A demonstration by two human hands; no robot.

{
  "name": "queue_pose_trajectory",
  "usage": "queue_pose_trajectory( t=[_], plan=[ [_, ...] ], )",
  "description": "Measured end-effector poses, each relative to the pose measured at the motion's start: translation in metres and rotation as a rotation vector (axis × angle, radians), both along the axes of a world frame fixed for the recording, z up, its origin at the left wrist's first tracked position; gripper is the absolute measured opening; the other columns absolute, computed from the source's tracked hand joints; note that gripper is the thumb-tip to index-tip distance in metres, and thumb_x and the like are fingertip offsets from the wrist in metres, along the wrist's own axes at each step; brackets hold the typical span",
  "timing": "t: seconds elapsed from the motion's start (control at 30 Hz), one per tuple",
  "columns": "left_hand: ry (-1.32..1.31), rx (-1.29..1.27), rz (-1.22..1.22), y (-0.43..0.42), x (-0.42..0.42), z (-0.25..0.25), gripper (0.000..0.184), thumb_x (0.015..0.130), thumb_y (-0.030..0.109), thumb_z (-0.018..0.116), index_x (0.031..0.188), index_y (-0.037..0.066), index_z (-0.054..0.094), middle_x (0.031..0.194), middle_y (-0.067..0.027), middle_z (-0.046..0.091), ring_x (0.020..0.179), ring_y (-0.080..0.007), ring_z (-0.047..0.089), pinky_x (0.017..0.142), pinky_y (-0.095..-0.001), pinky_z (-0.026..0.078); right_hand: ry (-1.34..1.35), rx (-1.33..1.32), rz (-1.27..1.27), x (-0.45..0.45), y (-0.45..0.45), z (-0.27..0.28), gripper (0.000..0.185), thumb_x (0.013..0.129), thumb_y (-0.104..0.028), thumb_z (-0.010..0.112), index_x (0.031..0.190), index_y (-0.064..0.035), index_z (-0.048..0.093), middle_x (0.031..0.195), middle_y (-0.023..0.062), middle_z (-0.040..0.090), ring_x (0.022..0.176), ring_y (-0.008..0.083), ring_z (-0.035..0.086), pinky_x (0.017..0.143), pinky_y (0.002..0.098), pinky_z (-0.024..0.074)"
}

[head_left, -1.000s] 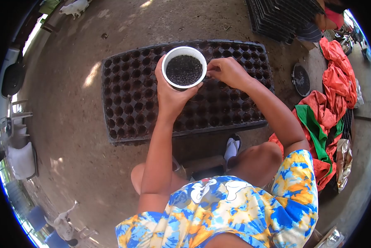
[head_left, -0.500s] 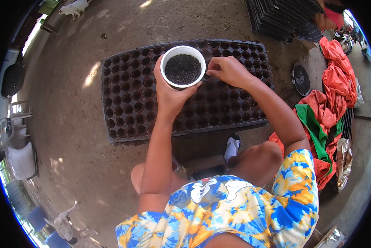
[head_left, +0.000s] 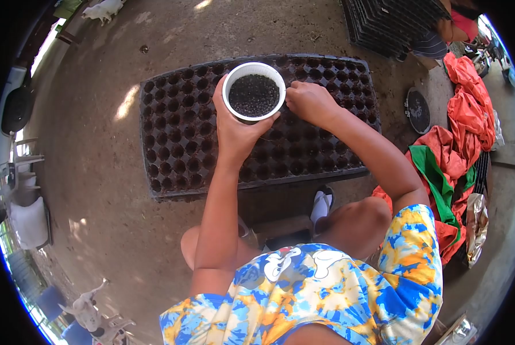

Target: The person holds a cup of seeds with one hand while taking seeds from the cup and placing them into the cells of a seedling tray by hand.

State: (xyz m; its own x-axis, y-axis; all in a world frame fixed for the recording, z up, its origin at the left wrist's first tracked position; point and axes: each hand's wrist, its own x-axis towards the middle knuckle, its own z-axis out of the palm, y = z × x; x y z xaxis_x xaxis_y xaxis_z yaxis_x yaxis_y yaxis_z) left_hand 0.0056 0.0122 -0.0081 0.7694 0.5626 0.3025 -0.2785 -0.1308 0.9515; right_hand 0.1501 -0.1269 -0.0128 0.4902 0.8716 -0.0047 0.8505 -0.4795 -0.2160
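Nudged nearer one cup (head_left: 254,67), my right hand (head_left: 308,101) curls, fingertips hidden; contents, I can't tell.
My left hand (head_left: 236,137) grips it.

white cup (head_left: 230,107), blue-yellow tie-dye shirt (head_left: 326,287)

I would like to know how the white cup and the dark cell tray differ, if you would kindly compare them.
The cup is white and round; the tray is dark and roughly rectangular.
The cup has a single opening, while the tray has many small cells in rows.
The left hand holds the cup up; the tray lies beneath it.
Both are open at the top.
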Motion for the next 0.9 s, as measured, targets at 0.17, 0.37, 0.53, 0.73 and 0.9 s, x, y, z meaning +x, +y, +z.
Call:
queue_pose_trajectory(
  t=[0.17, 0.37, 0.53, 0.73, 0.9],
  plan=[
    [-0.003, -0.022, 0.013, 0.001, 0.0, 0.0, 0.098, 0.058, 0.009, 0.087, 0.137, 0.001, 0.03, 0.127, -0.0128, 0.05, 0.117, -0.0215, 0.052, 0.101, -0.034, 0.041, 0.124, 0.088, 0.0, 0.001, -0.006, 0.017, 0.011, 0.079, -0.014, 0.063, 0.084, -0.0036, 0.065, 0.083, 0.0128, 0.063, 0.081, 0.032, 0.063, 0.07, 0.0411, 0.0507],
    [-0.013, -0.014, 0.004, 0.0, 0.001, 0.0, 0.099, 0.057, 0.009, 0.087, 0.137, 0.001, 0.029, 0.126, -0.013, 0.051, 0.116, -0.0216, 0.052, 0.1, -0.034, 0.042, 0.328, 0.146, 0.031, -0.001, -0.015, 0.05, 0.013, 0.077, -0.013, 0.064, 0.084, -0.0031, 0.067, 0.082, 0.014, 0.065, 0.081, 0.0321, 0.063, 0.072, 0.0398, 0.0498],
    [0.082, 0.13, 0.024, -0.006, 0.001, 0.0, 0.101, 0.057, 0.013, 0.088, 0.137, 0.001, 0.029, 0.126, -0.0137, 0.051, 0.116, -0.0227, 0.053, 0.099, -0.0339, 0.042, 0.245, 0.328, 0.157, -0.014, 0.008, 0.101, 0.012, 0.079, -0.01, 0.066, 0.088, -0.0016, 0.068, 0.082, 0.012, 0.063, 0.074, 0.0269, 0.063, 0.068, 0.035, 0.0497],
    [0.133, 0.302, 0.045, -0.017, 0.001, 0.0, 0.103, 0.057, 0.017, 0.089, 0.139, 0.003, 0.028, 0.129, -0.0148, 0.05, 0.116, -0.0254, 0.053, 0.097, -0.0359, 0.044, 0.034, -0.05, 0.345, -0.034, 0.045, 0.079, 0.016, 0.076, -0.011, 0.064, 0.09, -0.0033, 0.067, 0.091, 0.0146, 0.065, 0.086, 0.0315, 0.064, 0.073, 0.0409, 0.0512],
    [0.13, 0.141, 0.027, -0.012, 0.003, -0.001, 0.103, 0.056, 0.015, 0.09, 0.139, 0.003, 0.028, 0.129, -0.0146, 0.049, 0.117, -0.0253, 0.052, 0.098, -0.0357, 0.044, 0.336, 0.098, 0.239, -0.017, 0.048, 0.09, 0.016, 0.077, -0.01, 0.061, 0.09, -0.0037, 0.07, 0.082, 0.0158, 0.067, 0.077, 0.0331, 0.065, 0.073, 0.0405, 0.0511]
  ],
)
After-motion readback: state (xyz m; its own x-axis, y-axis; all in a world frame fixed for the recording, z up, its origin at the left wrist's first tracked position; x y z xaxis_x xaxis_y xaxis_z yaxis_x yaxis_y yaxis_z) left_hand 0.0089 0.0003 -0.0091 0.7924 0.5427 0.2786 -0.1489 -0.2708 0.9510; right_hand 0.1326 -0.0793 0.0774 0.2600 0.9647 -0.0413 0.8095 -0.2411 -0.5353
